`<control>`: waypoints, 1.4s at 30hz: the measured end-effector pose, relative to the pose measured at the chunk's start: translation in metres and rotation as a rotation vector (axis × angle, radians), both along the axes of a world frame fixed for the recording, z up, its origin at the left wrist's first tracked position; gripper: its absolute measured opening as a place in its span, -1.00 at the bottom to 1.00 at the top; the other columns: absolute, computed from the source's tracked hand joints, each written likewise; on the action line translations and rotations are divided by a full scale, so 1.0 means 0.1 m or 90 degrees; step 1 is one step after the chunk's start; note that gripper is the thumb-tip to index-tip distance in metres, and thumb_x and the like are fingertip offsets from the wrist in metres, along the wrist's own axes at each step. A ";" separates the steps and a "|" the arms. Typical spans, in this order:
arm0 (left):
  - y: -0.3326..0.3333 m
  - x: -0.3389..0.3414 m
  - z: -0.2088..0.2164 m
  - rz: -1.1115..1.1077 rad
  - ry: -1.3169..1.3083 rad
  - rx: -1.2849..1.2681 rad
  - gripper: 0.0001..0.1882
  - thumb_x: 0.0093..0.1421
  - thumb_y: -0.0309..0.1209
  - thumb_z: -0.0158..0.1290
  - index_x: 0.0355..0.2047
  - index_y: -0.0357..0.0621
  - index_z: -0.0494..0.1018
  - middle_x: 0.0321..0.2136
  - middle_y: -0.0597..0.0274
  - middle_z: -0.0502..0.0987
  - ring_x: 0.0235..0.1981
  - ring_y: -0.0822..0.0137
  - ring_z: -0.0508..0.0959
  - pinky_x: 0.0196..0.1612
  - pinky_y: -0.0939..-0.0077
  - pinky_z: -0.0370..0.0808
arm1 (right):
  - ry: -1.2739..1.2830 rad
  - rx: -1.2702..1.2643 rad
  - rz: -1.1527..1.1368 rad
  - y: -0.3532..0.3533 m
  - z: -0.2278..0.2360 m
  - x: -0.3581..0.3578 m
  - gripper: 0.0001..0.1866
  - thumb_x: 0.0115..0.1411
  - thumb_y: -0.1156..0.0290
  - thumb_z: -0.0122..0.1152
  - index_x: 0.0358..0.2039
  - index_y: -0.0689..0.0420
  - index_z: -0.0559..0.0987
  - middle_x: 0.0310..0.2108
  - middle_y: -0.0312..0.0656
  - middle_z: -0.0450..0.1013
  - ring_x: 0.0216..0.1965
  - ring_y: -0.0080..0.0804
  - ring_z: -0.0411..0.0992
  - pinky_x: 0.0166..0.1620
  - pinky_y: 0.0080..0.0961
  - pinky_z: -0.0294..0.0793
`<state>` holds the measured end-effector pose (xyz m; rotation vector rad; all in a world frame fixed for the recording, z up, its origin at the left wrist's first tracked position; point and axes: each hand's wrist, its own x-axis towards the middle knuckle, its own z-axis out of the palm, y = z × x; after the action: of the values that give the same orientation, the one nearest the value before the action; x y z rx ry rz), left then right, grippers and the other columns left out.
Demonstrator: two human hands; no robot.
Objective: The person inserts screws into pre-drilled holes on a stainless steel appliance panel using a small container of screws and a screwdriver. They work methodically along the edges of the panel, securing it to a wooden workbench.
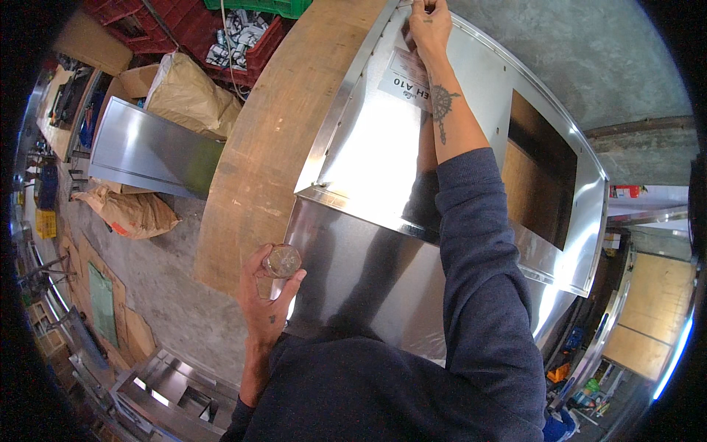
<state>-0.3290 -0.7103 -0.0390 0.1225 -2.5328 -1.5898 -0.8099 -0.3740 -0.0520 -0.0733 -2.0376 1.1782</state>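
Observation:
My left hand (266, 295) is closed round a small round container (283, 261) with a clear, brownish top, held beside the near left corner of a large metal housing. What is inside it I cannot make out. Stretched far ahead, my right hand (431, 22) has its fingers pinched together at the far edge of the housing; anything between them is hidden or too small to name. The shiny sheet-metal housing (361, 158) has small holes along its rim, a printed label (406, 76) near its far end and a rectangular opening (541, 169) on the right.
The housing rests on a wooden tabletop (254, 147). To the left are a sheet-metal panel (147, 147), a large paper sack (188, 92) and a red crate (258, 55) of metal parts. Another steel unit (147, 394) stands at the lower left. A grey wall (611, 66) rises beyond the housing.

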 end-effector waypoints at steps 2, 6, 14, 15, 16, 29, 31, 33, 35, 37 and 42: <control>0.00 -0.01 0.00 -0.002 0.005 0.003 -0.27 0.11 -0.55 0.53 0.27 -0.27 0.45 0.13 -0.02 0.61 -0.01 0.24 0.68 -0.03 0.38 0.65 | 0.005 -0.012 0.005 -0.01 0.00 0.01 -0.66 0.36 0.24 0.31 -0.13 0.31 0.64 -0.22 0.20 0.68 -0.11 0.12 0.67 0.06 -0.11 0.59; -0.02 0.02 -0.10 -0.003 -0.016 0.044 -0.26 0.11 -0.56 0.53 0.28 -0.27 0.45 0.13 -0.02 0.61 -0.02 0.23 0.68 -0.03 0.36 0.66 | 0.035 0.003 0.013 0.01 -0.01 -0.01 -0.68 0.35 0.25 0.31 -0.14 0.31 0.63 -0.26 0.19 0.67 -0.16 0.12 0.67 0.02 -0.11 0.61; -0.01 0.01 -0.06 -0.002 -0.009 0.025 -0.26 0.11 -0.55 0.53 0.28 -0.26 0.45 0.14 -0.03 0.61 -0.01 0.22 0.68 -0.03 0.34 0.66 | 0.040 0.009 0.006 0.02 -0.06 -0.04 -0.69 0.35 0.26 0.31 -0.16 0.30 0.63 -0.27 0.18 0.67 -0.19 0.12 0.67 -0.01 -0.10 0.62; -0.01 0.01 -0.05 -0.003 -0.013 0.031 -0.26 0.11 -0.55 0.53 0.28 -0.26 0.45 0.14 -0.03 0.61 -0.01 0.21 0.68 -0.02 0.34 0.66 | 0.039 0.010 0.003 0.02 -0.06 -0.04 -0.69 0.34 0.25 0.30 -0.17 0.30 0.63 -0.27 0.18 0.67 -0.19 0.12 0.67 -0.01 -0.10 0.62; -0.02 0.01 -0.05 -0.005 -0.017 0.037 -0.26 0.12 -0.54 0.53 0.28 -0.26 0.45 0.14 -0.03 0.61 -0.01 0.21 0.68 -0.02 0.34 0.66 | 0.038 0.011 0.001 0.03 -0.06 -0.04 -0.69 0.34 0.25 0.30 -0.17 0.30 0.63 -0.27 0.18 0.67 -0.19 0.12 0.67 -0.01 -0.09 0.62; -0.02 0.01 0.11 0.000 -0.048 0.033 -0.32 0.20 -0.51 0.47 0.30 -0.28 0.44 0.20 0.02 0.56 0.16 0.19 0.60 0.20 0.29 0.56 | 0.057 -0.138 -0.079 -0.07 0.25 0.22 -0.68 0.35 0.25 0.31 -0.18 0.31 0.63 -0.27 0.10 0.64 -0.18 -0.02 0.62 0.01 -0.15 0.59; -0.05 0.02 0.09 0.009 -0.038 0.051 -0.32 0.22 -0.52 0.46 0.30 -0.30 0.44 0.22 0.00 0.55 0.17 0.17 0.60 0.23 0.28 0.55 | 0.049 -0.104 -0.103 -0.04 0.27 0.26 -0.69 0.35 0.27 0.30 -0.18 0.32 0.63 -0.26 0.09 0.63 -0.18 -0.03 0.61 0.01 -0.17 0.59; -0.08 -0.03 0.20 -0.003 -0.020 0.003 -0.30 0.21 -0.52 0.47 0.31 -0.29 0.43 0.23 -0.01 0.56 0.18 0.18 0.61 0.23 0.27 0.56 | 0.046 -0.079 -0.111 -0.02 0.31 0.26 -0.70 0.35 0.26 0.32 -0.18 0.31 0.63 -0.26 0.06 0.63 -0.18 -0.10 0.60 0.01 -0.20 0.58; -0.08 -0.05 0.25 0.009 0.008 -0.031 -0.29 0.17 -0.49 0.50 0.30 -0.26 0.46 0.19 -0.02 0.59 0.10 0.19 0.62 0.15 0.28 0.58 | 0.110 0.016 0.001 0.01 0.40 0.49 -0.69 0.38 0.24 0.35 -0.15 0.29 0.65 -0.24 -0.03 0.66 -0.21 -0.22 0.59 -0.01 -0.26 0.58; -0.08 -0.12 0.30 0.040 0.059 -0.069 -0.28 0.12 -0.42 0.56 0.26 -0.21 0.52 0.12 -0.01 0.64 -0.08 0.21 0.65 -0.01 0.30 0.61 | 0.047 0.009 0.133 -0.19 0.76 1.11 -0.67 0.43 0.21 0.37 -0.11 0.28 0.67 -0.24 -0.14 0.67 -0.25 -0.39 0.54 -0.07 -0.40 0.56; -0.06 -0.21 0.38 0.045 0.138 0.007 -0.30 0.10 -0.40 0.56 0.24 -0.14 0.53 0.08 0.04 0.65 -0.09 0.20 0.65 -0.05 0.34 0.61 | -0.165 -0.056 0.338 -1.02 1.53 3.16 -0.83 0.47 0.38 0.36 -0.09 0.22 0.66 -0.20 -0.30 0.58 -0.26 -0.62 0.43 -0.11 -0.60 0.45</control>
<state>-0.3504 -0.7160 -0.0015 0.0383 -2.3296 -1.5029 -0.4934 -0.4757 0.1011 0.3051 -2.3093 1.6530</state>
